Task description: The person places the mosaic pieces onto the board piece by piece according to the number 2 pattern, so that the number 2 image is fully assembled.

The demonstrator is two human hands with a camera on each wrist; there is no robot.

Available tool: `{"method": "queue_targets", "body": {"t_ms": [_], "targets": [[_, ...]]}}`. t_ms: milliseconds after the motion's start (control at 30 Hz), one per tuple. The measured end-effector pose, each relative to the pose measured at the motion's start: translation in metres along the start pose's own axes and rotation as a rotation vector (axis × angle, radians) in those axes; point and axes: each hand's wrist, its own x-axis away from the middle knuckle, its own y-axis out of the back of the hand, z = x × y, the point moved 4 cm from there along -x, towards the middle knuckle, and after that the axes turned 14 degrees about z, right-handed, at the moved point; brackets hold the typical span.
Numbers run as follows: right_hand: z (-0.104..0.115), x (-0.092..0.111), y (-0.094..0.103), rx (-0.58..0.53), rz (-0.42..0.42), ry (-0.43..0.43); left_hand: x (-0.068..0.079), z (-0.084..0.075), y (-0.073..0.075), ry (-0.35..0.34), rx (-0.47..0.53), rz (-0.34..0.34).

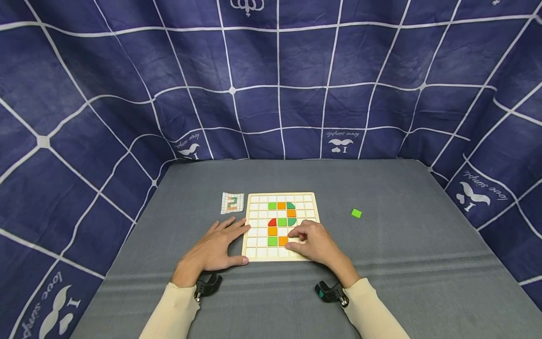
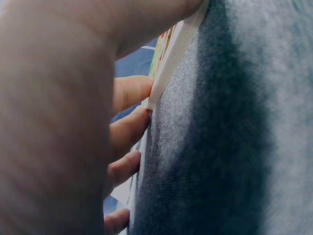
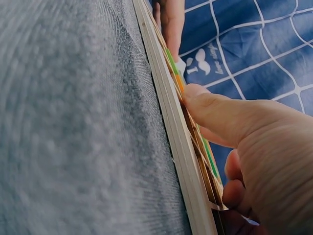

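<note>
A wooden grid board with white cells lies on the grey table, holding several green, orange and red tiles. My left hand lies spread at its left side; the thumb and forefinger touch the board's edge, also seen in the left wrist view. Over the lower part of the board, my right hand pinches an orange square tile between thumb and forefinger, at its cell. Just left of that tile sits a green square tile. In the right wrist view the thumb meets the orange tile.
A small pattern card lies beyond my left hand, beside the board. One loose green tile lies on the table to the right of the board. Blue curtains with white lines stand behind the table and at both sides.
</note>
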Motion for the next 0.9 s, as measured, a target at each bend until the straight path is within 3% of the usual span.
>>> {"method": "queue_targets", "body": {"t_ms": [400, 633, 900], "targets": [[0.000, 0.002, 0.006, -0.054, -0.073, 0.051, 0.000, 0.001, -0.001, 0.007, 0.005, 0.012], [-0.001, 0.002, 0.008, -0.049, -0.087, 0.051, 0.000, 0.001, -0.001, -0.002, -0.003, 0.004], [0.001, 0.002, 0.020, -0.025, -0.160, 0.079, 0.000, 0.000, -0.001, -0.001, 0.001, 0.004]]}}
